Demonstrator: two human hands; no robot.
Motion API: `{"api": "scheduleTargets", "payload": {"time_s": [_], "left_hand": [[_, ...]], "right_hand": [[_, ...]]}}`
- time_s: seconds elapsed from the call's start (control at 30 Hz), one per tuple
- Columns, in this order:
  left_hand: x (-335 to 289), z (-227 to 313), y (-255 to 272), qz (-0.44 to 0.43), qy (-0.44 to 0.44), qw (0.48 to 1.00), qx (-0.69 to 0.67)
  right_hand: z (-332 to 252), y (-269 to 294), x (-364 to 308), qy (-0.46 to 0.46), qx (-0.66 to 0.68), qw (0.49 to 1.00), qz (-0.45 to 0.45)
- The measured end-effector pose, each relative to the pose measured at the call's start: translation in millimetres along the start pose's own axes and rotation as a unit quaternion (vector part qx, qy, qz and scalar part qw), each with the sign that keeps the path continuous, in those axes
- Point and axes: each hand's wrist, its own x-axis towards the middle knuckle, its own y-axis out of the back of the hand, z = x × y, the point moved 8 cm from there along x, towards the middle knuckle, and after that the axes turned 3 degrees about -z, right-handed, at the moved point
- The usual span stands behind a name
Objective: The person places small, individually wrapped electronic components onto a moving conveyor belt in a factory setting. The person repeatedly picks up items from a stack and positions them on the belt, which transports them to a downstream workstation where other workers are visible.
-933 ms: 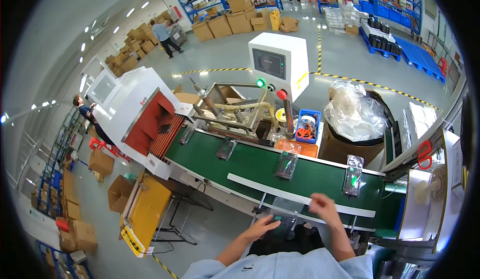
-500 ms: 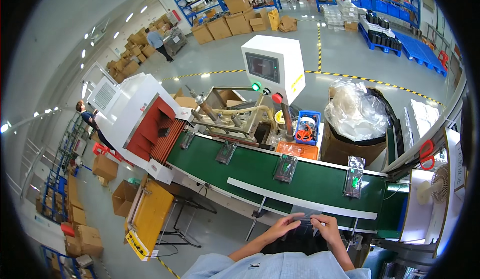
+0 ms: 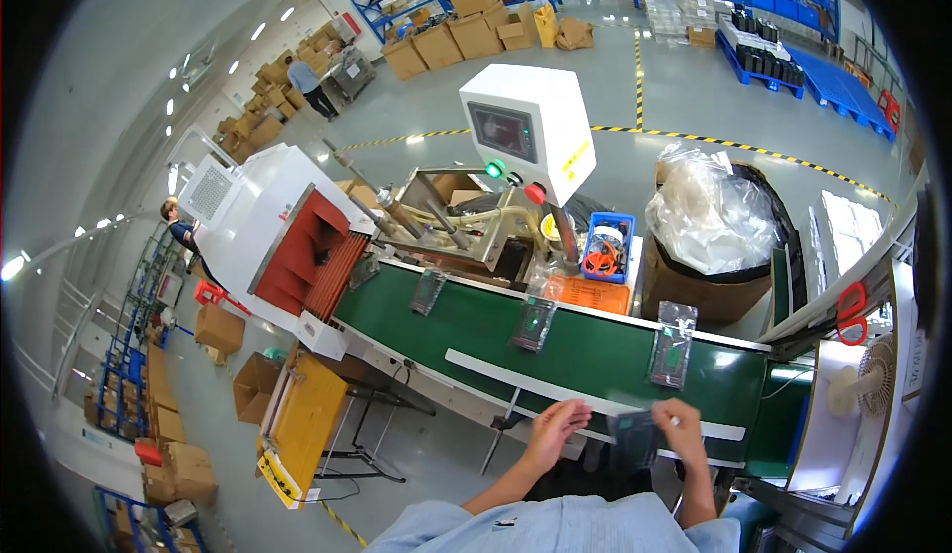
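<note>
My right hand (image 3: 680,432) grips a dark flat item in a clear plastic bag (image 3: 635,440) by its right side. The bagged item hangs in front of my body at the near edge of the green conveyor belt (image 3: 476,340) and is a little blurred. My left hand (image 3: 557,430) is beside it to the left, fingers extended and holding nothing, with a gap between hand and bag. On the belt lie several similar packs, among them a clear bagged pack (image 3: 674,345) with a green mark ahead of my right hand and another bagged pack (image 3: 534,323) further left.
A white machine with red curtain strips (image 3: 297,245) stands at the belt's left end. Behind the belt are a control box (image 3: 531,131), a blue bin (image 3: 608,245) and an orange tray (image 3: 585,294). A white rail (image 3: 595,394) runs along the near side; a fan (image 3: 873,369) is right.
The packs on the belt have moved left toward the machine. My hands have separated; the left one has let go of the bag, and the right one holds it alone.
</note>
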Motion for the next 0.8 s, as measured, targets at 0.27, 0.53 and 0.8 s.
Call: {"api": "scheduleTargets", "payload": {"time_s": [0.27,0.53,0.8], "left_hand": [[-12.1,-28.1,57.5,0.117,0.064,0.990,-0.055],[-13.7,-51.3,46.7,0.134,0.133,0.973,-0.131],[-30.8,-65.3,52.3,0.140,0.155,0.963,-0.171]], "right_hand": [[-7.1,210.8,11.0,0.041,-0.199,0.908,0.367],[85.4,274.2,53.8,-0.068,-0.346,0.882,0.313],[210.6,234.2,96.1,-0.098,-0.233,0.916,0.313]]}}
